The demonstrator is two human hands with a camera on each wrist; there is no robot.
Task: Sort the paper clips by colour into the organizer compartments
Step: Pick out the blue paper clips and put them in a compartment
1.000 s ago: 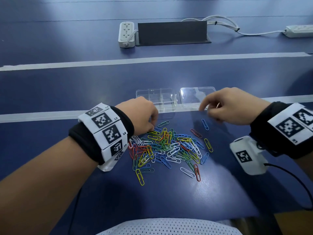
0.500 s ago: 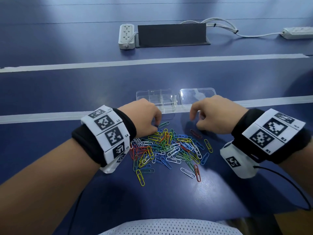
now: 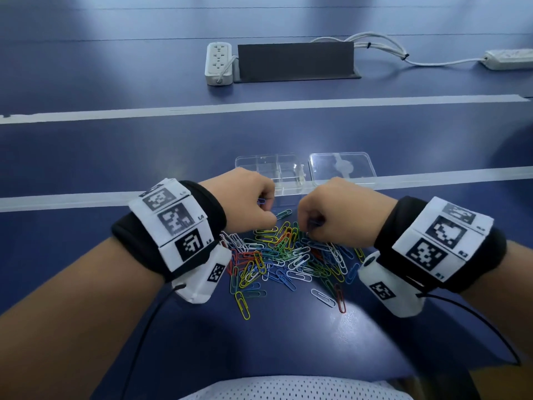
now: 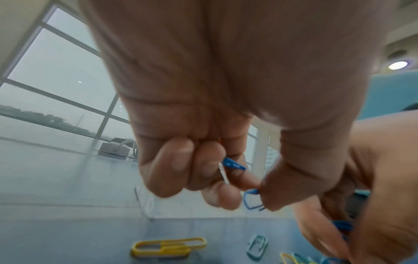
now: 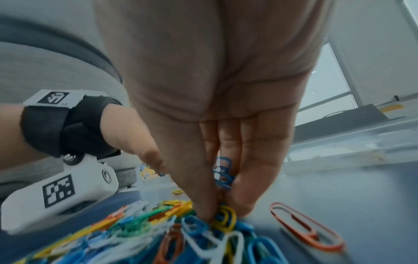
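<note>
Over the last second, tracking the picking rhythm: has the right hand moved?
Yes. The right hand has swung leftward and nearer, from in front of the clear lid down to the paper clip pile, where its fingers pinch blue clips.

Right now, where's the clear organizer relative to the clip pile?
In the head view the clear organizer sits just beyond the paper clip pile, straddling the white tape line, with its open lid to the right.

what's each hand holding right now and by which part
Left hand: blue clips, one pinched by its end at thumb and forefinger. Right hand: blue clips tucked under its fingers, tips in the pile.
</note>
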